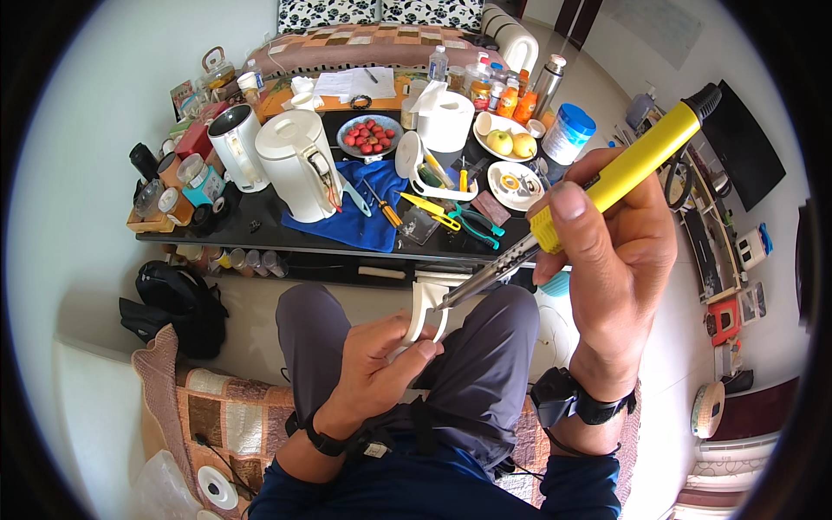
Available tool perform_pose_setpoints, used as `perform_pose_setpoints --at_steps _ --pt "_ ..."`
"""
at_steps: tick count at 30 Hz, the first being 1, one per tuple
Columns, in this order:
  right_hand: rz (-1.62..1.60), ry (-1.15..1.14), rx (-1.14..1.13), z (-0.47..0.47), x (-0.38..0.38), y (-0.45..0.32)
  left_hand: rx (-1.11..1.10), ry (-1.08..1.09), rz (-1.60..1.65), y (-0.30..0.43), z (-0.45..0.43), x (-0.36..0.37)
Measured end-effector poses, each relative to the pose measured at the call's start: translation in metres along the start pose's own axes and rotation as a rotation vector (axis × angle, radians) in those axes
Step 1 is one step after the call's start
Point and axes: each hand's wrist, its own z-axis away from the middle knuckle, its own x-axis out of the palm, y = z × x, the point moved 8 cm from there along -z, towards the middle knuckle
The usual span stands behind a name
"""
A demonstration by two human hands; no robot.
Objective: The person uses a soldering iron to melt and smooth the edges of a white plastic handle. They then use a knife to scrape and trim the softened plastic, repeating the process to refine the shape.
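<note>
My right hand (pixel 611 260) grips a yellow-handled soldering iron (pixel 643 156) that slants down to the left. Its perforated metal barrel ends in a tip at a curved white plastic piece (pixel 424 305), perhaps a kettle handle cover. Whether the tip touches the plastic I cannot tell. Fingers and thumb of my left hand (pixel 383 364) pinch that piece above my lap. On the table ahead, a white electric kettle (pixel 296 162) stands on a blue cloth (pixel 370 224), with wires exposed at its handle.
A black table (pixel 260 224) holds a screwdriver (pixel 383 205), yellow tweezers (pixel 429 209), teal-handled pliers (pixel 478 226), a second kettle (pixel 237 146), a bowl of red fruit (pixel 368 136) and several bottles. A black backpack (pixel 179 305) lies on the floor at left.
</note>
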Motion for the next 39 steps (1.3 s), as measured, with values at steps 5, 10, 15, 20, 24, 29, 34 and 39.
perform_pose_setpoints --at_steps 5,10,15,20,24,29,34,39 --pt "-0.035 -0.034 -0.025 0.0010 0.0038 -0.0004 -0.014 0.007 -0.019 -0.0003 0.0006 0.0009" --pt "-0.043 -0.012 -0.035 0.0017 0.0044 0.0012 0.013 0.012 0.009 0.0008 0.0003 0.0009" --pt "-0.037 -0.019 -0.033 0.0020 0.0055 0.0008 -0.006 0.008 0.001 -0.0018 0.0010 0.0015" --pt "-0.045 -0.009 0.010 0.0004 0.0005 0.0001 -0.025 0.004 -0.018 -0.0014 0.0012 0.0005" --pt "-0.028 -0.015 0.004 0.0009 0.0030 0.0020 -0.009 0.005 -0.017 -0.0005 0.0005 0.0010" --pt "-0.025 -0.022 0.012 -0.0003 0.0001 0.0019 0.004 0.010 -0.006 -0.0011 -0.0007 0.0004" --pt "-0.026 -0.030 -0.031 0.0004 0.0050 -0.0003 -0.038 0.003 -0.033 -0.0026 0.0006 -0.0008" --pt "-0.011 -0.056 -0.021 0.0010 0.0078 0.0016 -0.011 0.021 -0.013 -0.0013 -0.0007 -0.0015"
